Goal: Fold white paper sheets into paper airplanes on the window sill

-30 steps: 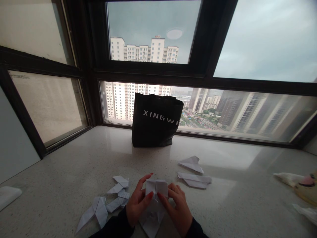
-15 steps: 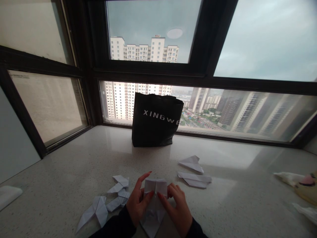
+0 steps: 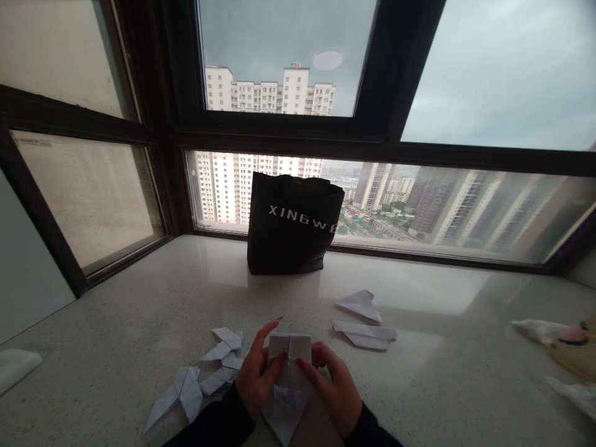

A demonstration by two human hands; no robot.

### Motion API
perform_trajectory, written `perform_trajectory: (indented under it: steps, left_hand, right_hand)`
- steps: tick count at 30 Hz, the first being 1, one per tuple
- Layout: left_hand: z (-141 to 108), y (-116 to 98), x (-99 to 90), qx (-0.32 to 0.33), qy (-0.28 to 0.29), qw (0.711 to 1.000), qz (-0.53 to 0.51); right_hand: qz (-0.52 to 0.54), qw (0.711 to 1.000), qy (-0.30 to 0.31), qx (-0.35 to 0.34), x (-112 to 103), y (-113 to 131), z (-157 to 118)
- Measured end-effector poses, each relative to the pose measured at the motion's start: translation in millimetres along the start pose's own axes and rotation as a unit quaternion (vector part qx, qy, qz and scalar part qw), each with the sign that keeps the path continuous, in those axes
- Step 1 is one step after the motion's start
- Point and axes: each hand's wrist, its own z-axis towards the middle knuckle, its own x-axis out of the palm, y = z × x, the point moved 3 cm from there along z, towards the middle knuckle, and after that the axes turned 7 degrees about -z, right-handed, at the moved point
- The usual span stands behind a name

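A folded sheet of white paper (image 3: 289, 397) lies between my hands at the bottom middle, square at its far end and pointed toward me. My left hand (image 3: 259, 370) grips its left side, the thumb on top near the centre crease and the index finger raised off it. On the right side my right hand (image 3: 336, 386) holds the paper with its thumb on top and the other fingers curled at the edge. Both thumb tips rest on either side of the crease. The undersides of the fingers are hidden.
Left of my hands lie several folded paper shapes (image 3: 179, 397). Two paper planes, one pointed (image 3: 361, 305) and one long (image 3: 365, 335), lie to the right. A black bag (image 3: 293, 242) stands by the window. A plush toy (image 3: 575, 351) sits at the right edge, a white object (image 3: 17, 367) at the left.
My right fingers have curled in closer at the paper's right edge. Both thumbs stay on the paper, which has barely shifted. The view has moved very slightly.
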Motion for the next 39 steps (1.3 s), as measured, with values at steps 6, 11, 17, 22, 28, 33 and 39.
perform_trajectory:
  steps: [6, 11, 17, 22, 28, 33, 39]
  left_hand:
    - [5, 4, -8.5, 0.035, -0.002, 0.998, 0.043]
    - [8, 4, -16.5, 0.102, -0.023, 0.955, 0.278]
    - [5, 8, -13.4, 0.154, 0.005, 0.862, 0.483]
    - [4, 7, -16.9, 0.105, 0.000, 0.789, 0.605]
    - [-3, 11, -5.6, -0.004, 0.012, 0.779, 0.626]
    - [3, 16, -7.3, -0.072, 0.039, 0.810, 0.580]
    - [6, 15, -11.7, -0.038, 0.024, 0.854, 0.518]
  right_hand:
    - [0.038, 0.999, -0.018, 0.025, -5, 1, 2]
    - [0.096, 0.989, -0.077, 0.078, -13, -16, 8]
    - [0.176, 0.975, -0.081, 0.104, -14, -23, 11]
    - [0.184, 0.974, -0.073, 0.107, -12, -23, 10]
    - [0.140, 0.985, -0.059, 0.086, -11, -24, 10]
    - [0.089, 0.992, -0.056, 0.063, -13, -16, 9]
    - [0.099, 0.990, -0.089, 0.050, -17, -19, 9]
